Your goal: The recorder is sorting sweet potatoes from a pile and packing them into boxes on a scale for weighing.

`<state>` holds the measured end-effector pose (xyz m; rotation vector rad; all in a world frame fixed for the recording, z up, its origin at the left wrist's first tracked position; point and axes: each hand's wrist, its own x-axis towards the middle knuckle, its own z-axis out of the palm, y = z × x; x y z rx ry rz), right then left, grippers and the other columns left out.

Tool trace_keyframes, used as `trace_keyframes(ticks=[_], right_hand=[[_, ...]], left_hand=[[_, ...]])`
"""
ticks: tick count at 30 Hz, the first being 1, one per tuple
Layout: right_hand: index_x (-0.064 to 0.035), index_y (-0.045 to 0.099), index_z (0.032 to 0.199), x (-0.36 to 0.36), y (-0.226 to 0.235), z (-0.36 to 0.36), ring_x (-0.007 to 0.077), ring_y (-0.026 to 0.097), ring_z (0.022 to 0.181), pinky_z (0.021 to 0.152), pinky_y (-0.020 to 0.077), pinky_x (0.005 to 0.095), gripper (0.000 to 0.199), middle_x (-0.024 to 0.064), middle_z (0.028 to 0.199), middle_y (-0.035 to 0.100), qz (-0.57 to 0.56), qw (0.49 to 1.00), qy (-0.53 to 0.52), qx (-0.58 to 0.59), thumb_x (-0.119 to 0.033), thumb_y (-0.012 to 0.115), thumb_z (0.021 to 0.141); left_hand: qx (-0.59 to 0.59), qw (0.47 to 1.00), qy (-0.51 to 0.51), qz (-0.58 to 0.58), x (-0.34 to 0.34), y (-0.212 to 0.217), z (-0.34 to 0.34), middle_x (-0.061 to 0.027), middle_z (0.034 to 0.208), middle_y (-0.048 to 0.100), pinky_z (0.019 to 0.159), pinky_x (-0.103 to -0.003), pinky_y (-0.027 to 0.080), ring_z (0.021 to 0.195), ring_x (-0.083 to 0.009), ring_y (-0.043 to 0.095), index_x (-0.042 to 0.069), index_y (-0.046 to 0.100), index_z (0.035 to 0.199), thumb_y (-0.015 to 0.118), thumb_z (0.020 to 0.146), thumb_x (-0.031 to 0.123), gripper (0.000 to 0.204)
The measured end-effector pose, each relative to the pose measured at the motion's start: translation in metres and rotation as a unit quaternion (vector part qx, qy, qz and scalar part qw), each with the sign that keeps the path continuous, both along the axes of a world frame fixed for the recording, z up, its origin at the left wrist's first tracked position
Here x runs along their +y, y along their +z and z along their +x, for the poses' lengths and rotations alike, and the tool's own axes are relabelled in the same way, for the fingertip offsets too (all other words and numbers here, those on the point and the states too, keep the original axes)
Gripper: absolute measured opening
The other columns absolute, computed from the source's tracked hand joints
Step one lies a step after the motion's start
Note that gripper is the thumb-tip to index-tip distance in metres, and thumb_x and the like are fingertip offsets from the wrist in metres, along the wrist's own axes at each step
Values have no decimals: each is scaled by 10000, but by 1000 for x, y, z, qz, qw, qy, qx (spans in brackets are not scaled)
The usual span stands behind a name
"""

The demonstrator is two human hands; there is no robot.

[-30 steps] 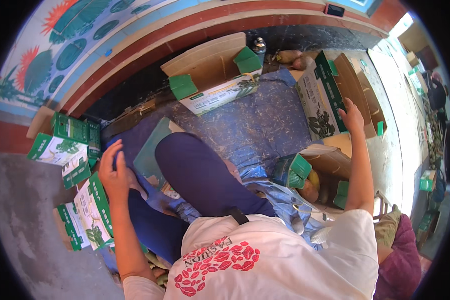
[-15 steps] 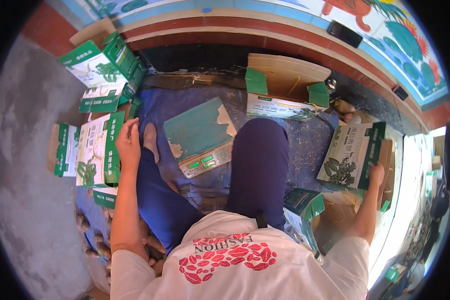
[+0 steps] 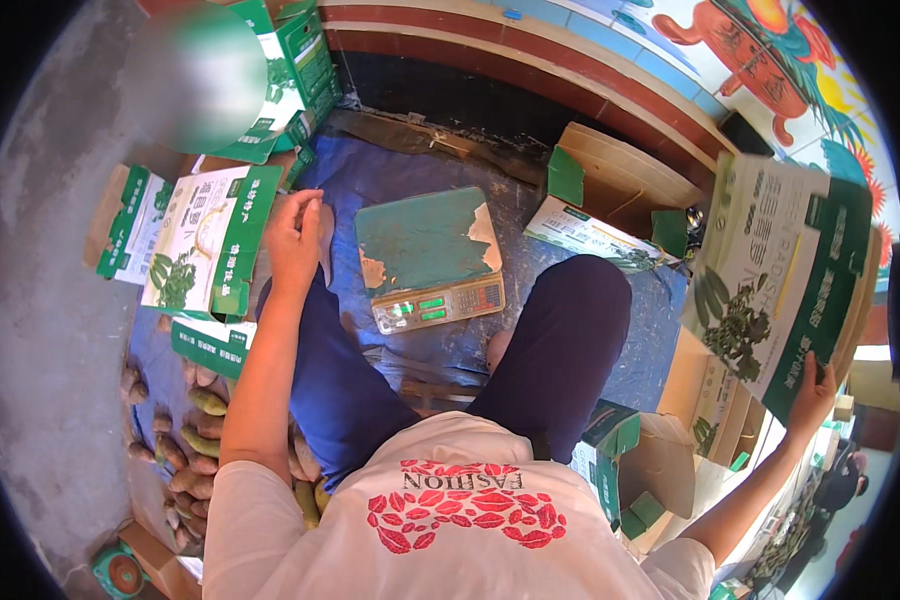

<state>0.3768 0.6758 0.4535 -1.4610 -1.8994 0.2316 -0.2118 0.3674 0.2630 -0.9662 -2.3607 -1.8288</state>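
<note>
At the right, my right hand (image 3: 812,393) grips the lower edge of a green-and-white cardboard carton (image 3: 760,280), held up and tilted with its printed radish panel showing. My left hand (image 3: 295,240) hovers by the right side of another printed carton (image 3: 198,235), its fingers loosely bent and nothing visible in them. Between my knees and the wall lies a digital platform scale (image 3: 430,245), its teal plate worn and bare, its display lit green.
An open carton (image 3: 610,190) stands by the wall, and another (image 3: 640,465) sits beside my right hip. Several cartons are stacked at the far left (image 3: 300,65). Many radishes (image 3: 195,450) lie on the floor at my left. A blue sheet (image 3: 410,165) covers the floor under the scale.
The right carton has been lifted and brought closer in my right hand, uncovering another carton below it. My left hand has shifted slightly right and up. The view has turned, showing more radishes.
</note>
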Motion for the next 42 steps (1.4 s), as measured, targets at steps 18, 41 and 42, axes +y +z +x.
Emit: trace_keyframes(ticks=[18,41,42], right_hand=[[-28,587,836,-37,-49,-381,320,582,695,633,473,387,129,126,771,608,182,871,444,-109,-86,674,760],[-67,632,1048,51,-145,-309,353,592,917,793,476,409,288,156,970,628,-26,917,383,-111,-235,660,816],[-69,636,1047,71,-163,-292,351,594,926,796,474,411,291,162,979,627,-30,932,333,-136,-238,663,812]], left_hand=[[86,991,83,66,-40,13,-5,-200,1323,434,955,-392,398,1145,-304,505,-18,373,1322,389,970,335,498],[174,960,-94,-198,-28,8,3,-162,1262,531,1018,-442,328,1229,-362,434,60,624,1037,538,890,359,344],[171,962,-90,-193,-28,6,3,-162,1259,533,1018,-441,328,1224,-361,439,59,624,1036,532,892,343,331]])
